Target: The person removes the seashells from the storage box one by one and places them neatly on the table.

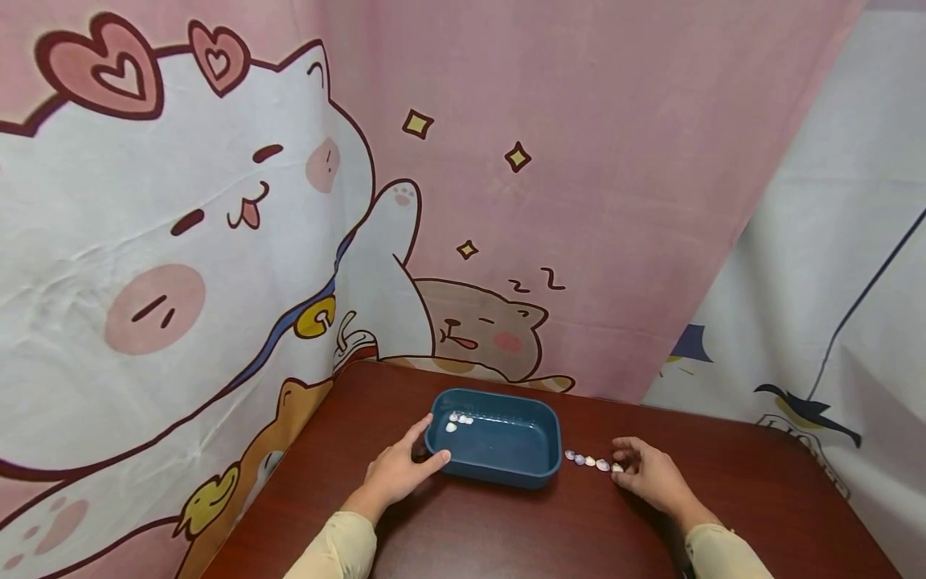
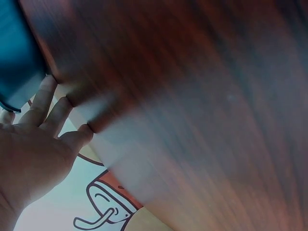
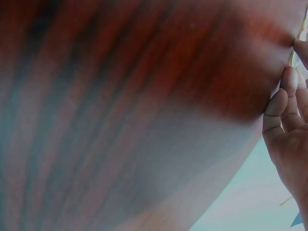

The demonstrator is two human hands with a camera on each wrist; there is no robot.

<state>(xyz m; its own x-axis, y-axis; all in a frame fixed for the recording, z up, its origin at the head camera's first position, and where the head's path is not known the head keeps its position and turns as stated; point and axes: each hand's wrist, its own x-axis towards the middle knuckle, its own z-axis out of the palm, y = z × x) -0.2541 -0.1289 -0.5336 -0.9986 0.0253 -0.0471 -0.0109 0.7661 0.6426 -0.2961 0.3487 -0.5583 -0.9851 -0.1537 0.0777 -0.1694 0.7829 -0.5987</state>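
A dark blue rectangular plastic basin (image 1: 499, 478) sits on the table. Several small white shells (image 1: 452, 428) lie inside it, towards its far left corner. My left hand (image 1: 398, 473) is at the basin's left end, thumb by the front rim and fingers spread along the side. In the left wrist view, fingertips (image 2: 61, 101) of that hand touch the tabletop beside the basin. To the right of the basin runs a row of small whitish and purplish shells (image 1: 603, 465). At the row's right end my right hand (image 1: 654, 476) pinches a shell (image 1: 617, 468) between thumb and bent fingers.
The reddish-brown wooden table (image 1: 506, 531) extends around the basin and shells. Behind it and on the left hangs a pink and white curtain (image 1: 608, 201) with cartoon cats, meeting the table's far edge. A pale cloth with a printed bird (image 1: 810, 414) hangs on the right.
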